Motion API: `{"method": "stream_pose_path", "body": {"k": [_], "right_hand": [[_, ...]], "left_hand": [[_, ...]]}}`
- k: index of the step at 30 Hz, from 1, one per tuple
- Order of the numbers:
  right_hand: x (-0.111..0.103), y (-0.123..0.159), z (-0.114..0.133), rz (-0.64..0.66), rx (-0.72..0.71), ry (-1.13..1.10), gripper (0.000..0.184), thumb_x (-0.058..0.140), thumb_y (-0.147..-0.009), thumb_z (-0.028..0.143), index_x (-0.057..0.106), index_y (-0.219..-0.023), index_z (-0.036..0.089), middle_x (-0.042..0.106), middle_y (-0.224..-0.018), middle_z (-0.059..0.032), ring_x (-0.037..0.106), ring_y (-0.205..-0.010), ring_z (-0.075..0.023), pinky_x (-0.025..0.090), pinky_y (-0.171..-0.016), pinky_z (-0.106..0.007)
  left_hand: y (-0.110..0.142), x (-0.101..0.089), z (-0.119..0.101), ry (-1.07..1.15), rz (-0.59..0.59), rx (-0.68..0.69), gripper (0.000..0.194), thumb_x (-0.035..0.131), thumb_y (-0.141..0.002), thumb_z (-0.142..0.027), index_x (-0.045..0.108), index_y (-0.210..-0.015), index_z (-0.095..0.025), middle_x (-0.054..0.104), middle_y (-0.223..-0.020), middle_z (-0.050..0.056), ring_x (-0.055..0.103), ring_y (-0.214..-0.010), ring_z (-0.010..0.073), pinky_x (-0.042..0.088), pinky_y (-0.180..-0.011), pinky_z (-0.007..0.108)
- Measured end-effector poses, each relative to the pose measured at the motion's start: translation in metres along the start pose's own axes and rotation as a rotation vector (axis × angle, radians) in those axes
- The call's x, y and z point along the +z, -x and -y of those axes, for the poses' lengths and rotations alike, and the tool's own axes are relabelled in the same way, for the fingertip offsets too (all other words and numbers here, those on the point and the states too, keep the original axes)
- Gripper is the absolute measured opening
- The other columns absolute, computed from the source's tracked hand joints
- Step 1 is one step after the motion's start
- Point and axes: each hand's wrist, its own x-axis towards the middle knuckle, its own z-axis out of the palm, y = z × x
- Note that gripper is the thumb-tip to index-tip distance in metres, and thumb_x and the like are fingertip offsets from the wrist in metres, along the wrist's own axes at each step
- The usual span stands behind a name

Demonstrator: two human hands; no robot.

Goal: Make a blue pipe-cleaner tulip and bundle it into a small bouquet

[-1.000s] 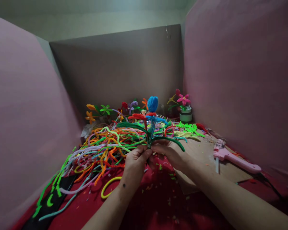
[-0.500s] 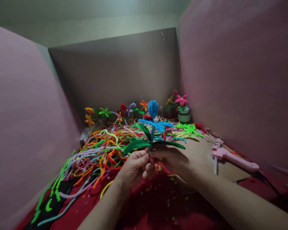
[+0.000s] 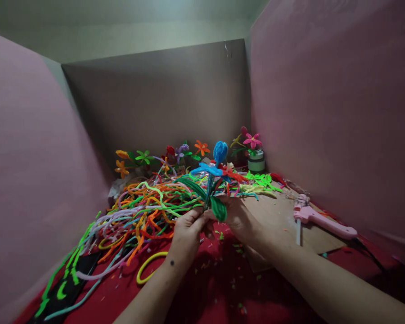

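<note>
A pipe-cleaner flower bunch (image 3: 209, 184) stands upright between my hands, pinched low on its stems. It has a blue bud on top, a blue flower and a red flower below it, and dark green leaves; one leaf (image 3: 219, 209) bends down towards me. My left hand (image 3: 189, 225) closes thumb and fingers on the stem base. My right hand (image 3: 238, 220) also grips there from the other side, its fingertips partly hidden by the leaf. The lower stem ends are hidden by my fingers.
A tangled heap of coloured pipe cleaners (image 3: 141, 211) spreads over the red cloth (image 3: 209, 301). A pink glue gun (image 3: 324, 220) lies on a brown board (image 3: 266, 220) at right. Finished flowers (image 3: 253, 141) stand along the back, between pink side panels (image 3: 334, 112). A yellow ring (image 3: 145, 267) lies near my left wrist.
The bunch has been turned in my fingers: the red flower has passed from the left, behind the blue one, to the right, and a leaf now faces me. Both hands keep their grip.
</note>
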Motion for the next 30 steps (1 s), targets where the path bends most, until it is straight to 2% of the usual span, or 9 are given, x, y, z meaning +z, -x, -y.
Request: {"method": "stream_pose_path", "body": {"k": [4, 7, 9, 16, 18, 21, 24, 27, 30], "right_hand": [[-0.002, -0.002, -0.002, 0.035, 0.045, 0.001, 0.015, 0.065, -0.071, 0.032, 0.066, -0.070, 0.018, 0.055, -0.046, 0.0028, 0.051, -0.044, -0.0139, 0.041, -0.053, -0.029], [-0.006, -0.004, -0.005, 0.066, 0.056, -0.091, 0.016, 0.063, -0.073, 0.031, 0.065, -0.069, 0.016, 0.058, -0.052, 0.0015, 0.053, -0.047, -0.0127, 0.041, -0.053, -0.027], [-0.008, -0.006, -0.007, 0.037, 0.045, -0.128, 0.013, 0.065, -0.071, 0.027, 0.064, -0.066, 0.016, 0.059, -0.057, 0.0022, 0.053, -0.052, -0.0107, 0.040, -0.055, -0.024], [-0.010, -0.009, -0.009, 0.010, 0.128, -0.175, 0.015, 0.067, -0.068, 0.024, 0.061, -0.057, 0.015, 0.053, -0.050, 0.0040, 0.044, -0.045, -0.0066, 0.034, -0.048, -0.021], [-0.009, -0.008, -0.009, 0.004, 0.125, -0.171, 0.015, 0.066, -0.068, 0.025, 0.062, -0.057, 0.015, 0.054, -0.051, 0.0036, 0.045, -0.047, -0.0068, 0.034, -0.049, -0.021], [-0.007, -0.006, -0.010, -0.026, 0.097, -0.130, 0.017, 0.067, -0.068, 0.027, 0.062, -0.058, 0.015, 0.056, -0.055, 0.0022, 0.047, -0.050, -0.0077, 0.034, -0.050, -0.021], [-0.007, -0.004, -0.013, -0.050, 0.038, -0.057, 0.021, 0.065, -0.071, 0.029, 0.061, -0.056, 0.015, 0.054, -0.053, 0.0021, 0.047, -0.049, -0.0088, 0.033, -0.048, -0.022], [-0.007, -0.003, -0.014, -0.070, -0.008, -0.021, 0.017, 0.062, -0.072, 0.029, 0.062, -0.061, 0.016, 0.054, -0.053, 0.0028, 0.047, -0.049, -0.0100, 0.035, -0.050, -0.024], [-0.007, -0.002, -0.012, -0.119, -0.013, 0.060, 0.016, 0.063, -0.071, 0.031, 0.063, -0.065, 0.016, 0.058, -0.059, 0.0023, 0.049, -0.054, -0.0109, 0.036, -0.053, -0.024]], "left_hand": [[0.000, -0.001, -0.001, 0.091, 0.049, -0.034, 0.024, 0.062, -0.074, -0.030, 0.055, -0.056, -0.014, 0.056, -0.047, -0.001, 0.051, -0.041, 0.0099, 0.040, -0.045, 0.022], [0.000, -0.002, 0.001, 0.246, 0.104, -0.106, 0.024, 0.065, -0.072, -0.032, 0.055, -0.061, -0.014, 0.054, -0.046, -0.002, 0.046, -0.036, 0.0073, 0.034, -0.039, 0.019], [0.000, -0.001, 0.001, 0.345, 0.125, -0.148, 0.023, 0.067, -0.071, -0.031, 0.055, -0.062, -0.014, 0.053, -0.046, -0.004, 0.043, -0.032, 0.0054, 0.031, -0.038, 0.018], [0.000, 0.003, 0.002, 0.459, 0.069, -0.191, 0.023, 0.071, -0.067, -0.029, 0.055, -0.066, -0.013, 0.052, -0.045, -0.006, 0.039, -0.030, 0.0019, 0.029, -0.037, 0.015], [0.001, 0.003, 0.003, 0.499, 0.103, -0.193, 0.024, 0.070, -0.069, -0.030, 0.054, -0.066, -0.013, 0.050, -0.045, -0.006, 0.037, -0.030, 0.0011, 0.029, -0.038, 0.016], [0.002, 0.000, 0.005, 0.587, 0.220, -0.229, 0.024, 0.067, -0.072, -0.034, 0.054, -0.067, -0.014, 0.046, -0.044, -0.008, 0.031, -0.029, 0.0007, 0.031, -0.038, 0.017], [0.002, -0.002, 0.004, 0.426, 0.269, -0.222, 0.022, 0.062, -0.076, -0.034, 0.057, -0.069, -0.013, 0.051, -0.046, -0.005, 0.041, -0.032, 0.0046, 0.035, -0.041, 0.020], [0.001, -0.001, 0.001, 0.088, 0.121, -0.106, 0.015, 0.063, -0.075, -0.027, 0.060, -0.070, -0.013, 0.060, -0.055, -0.001, 0.054, -0.046, 0.0095, 0.041, -0.048, 0.020], [0.002, 0.001, 0.001, -0.082, -0.017, -0.032, 0.013, 0.062, -0.073, -0.024, 0.057, -0.066, -0.015, 0.056, -0.050, -0.005, 0.052, -0.041, 0.0092, 0.038, -0.044, 0.020]]}}
